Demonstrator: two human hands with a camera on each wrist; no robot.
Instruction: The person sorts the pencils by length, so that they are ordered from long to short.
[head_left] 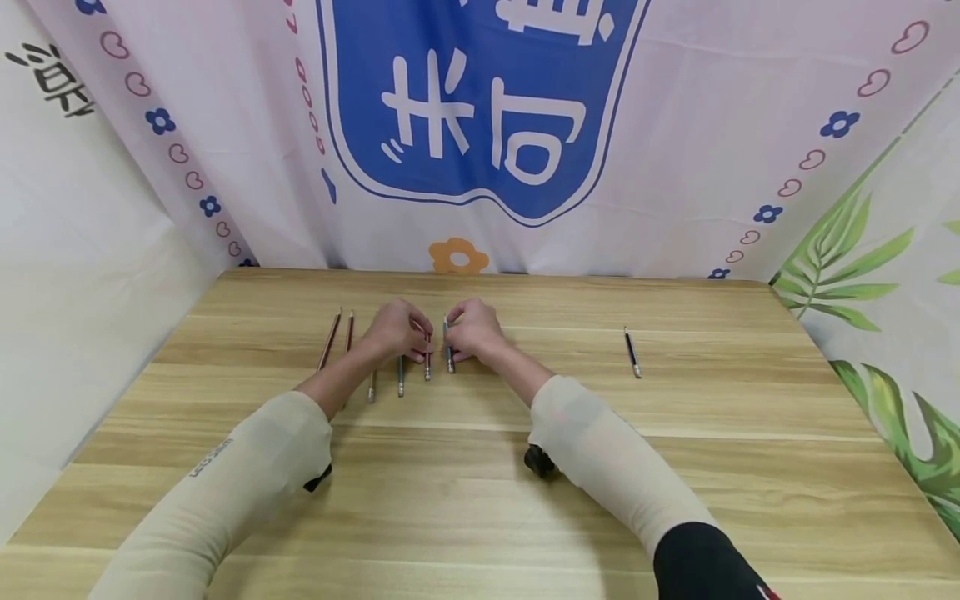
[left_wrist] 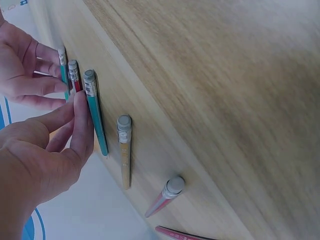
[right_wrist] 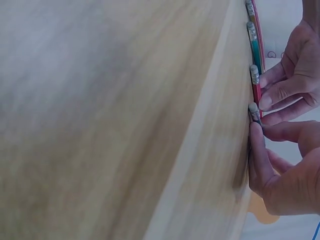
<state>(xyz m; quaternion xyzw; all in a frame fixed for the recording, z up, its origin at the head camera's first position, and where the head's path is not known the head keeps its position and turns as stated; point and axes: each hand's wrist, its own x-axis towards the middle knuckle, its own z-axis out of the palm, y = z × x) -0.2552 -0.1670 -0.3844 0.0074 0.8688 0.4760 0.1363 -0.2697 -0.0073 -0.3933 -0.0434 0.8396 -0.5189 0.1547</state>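
My left hand (head_left: 399,330) pinches a red pencil (head_left: 427,363), which lies on the table with its eraser end toward me. Close to its right, my right hand (head_left: 474,330) holds a blue-green pencil (head_left: 448,354) between thumb and fingers. In the right wrist view, the right hand (right_wrist: 292,175) grips this pencil near its eraser (right_wrist: 253,108), while the left hand (right_wrist: 297,82) is at the red pencil (right_wrist: 255,82). A green pencil (left_wrist: 95,115) lies beside the left fingers, with a yellow pencil (left_wrist: 125,155) further out.
Two reddish pencils (head_left: 329,340) lie at the left of the row, one partly hidden by the left forearm. A dark blue pencil (head_left: 632,352) lies apart on the right. Behind the wooden table (head_left: 480,517) hangs a printed cloth (head_left: 675,167).
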